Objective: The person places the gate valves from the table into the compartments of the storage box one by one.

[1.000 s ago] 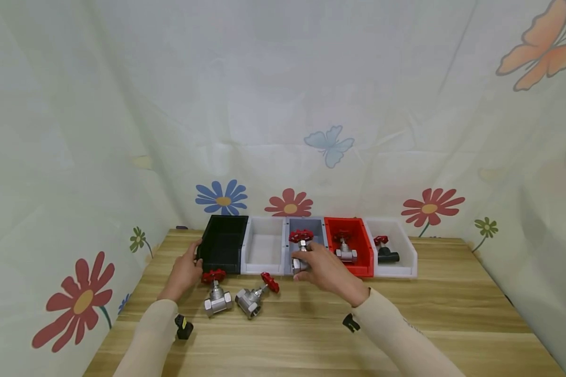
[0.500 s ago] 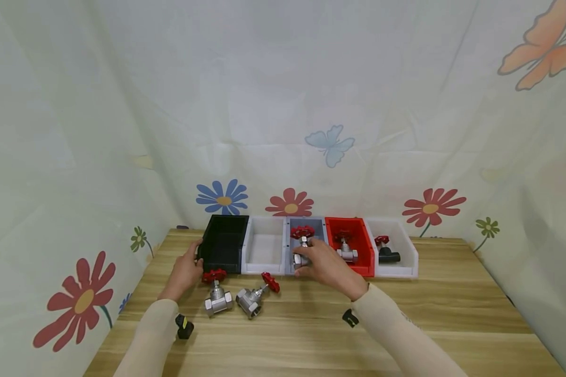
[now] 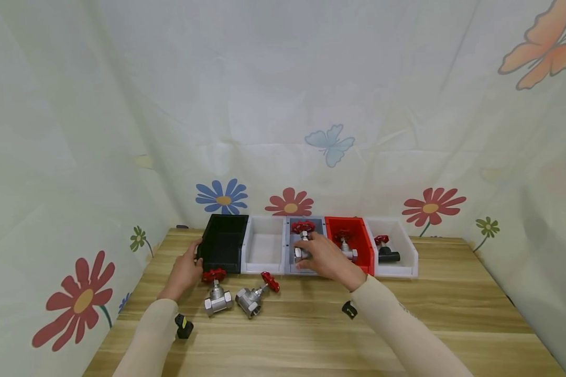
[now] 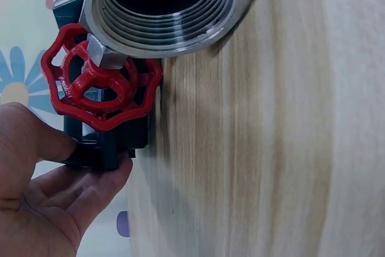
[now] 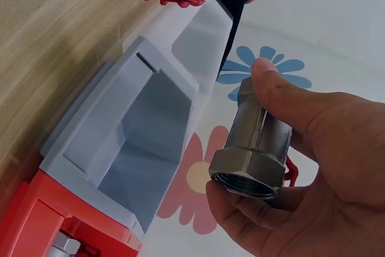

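My right hand [image 3: 329, 257] grips a steel gate valve [image 5: 252, 139] by its body, thumb on one side and fingers on the other. The valve's red handwheel [image 3: 303, 227] points away from me. It is held over the grey bin [image 5: 147, 127], apart from the bin's walls in the right wrist view. My left hand [image 3: 184, 272] pinches the outer left wall of the black bin [image 3: 222, 246] between thumb and fingers. Two more valves, one upright [image 3: 218, 299] and one tilted [image 3: 250, 302], lie on the table before the black and white bins.
Left of the grey bin stands a white bin [image 3: 265, 250]. On its right, a red bin [image 3: 369, 262] holds a steel valve [image 3: 345, 246], and another white bin [image 3: 407, 256] holds a black valve [image 3: 388, 255]. A flower-printed curtain [image 3: 264, 104] backs the wooden table [image 3: 283, 340].
My right hand has shifted slightly away from me with the valve, further over the grey bin. The left hand keeps its place on the black bin.
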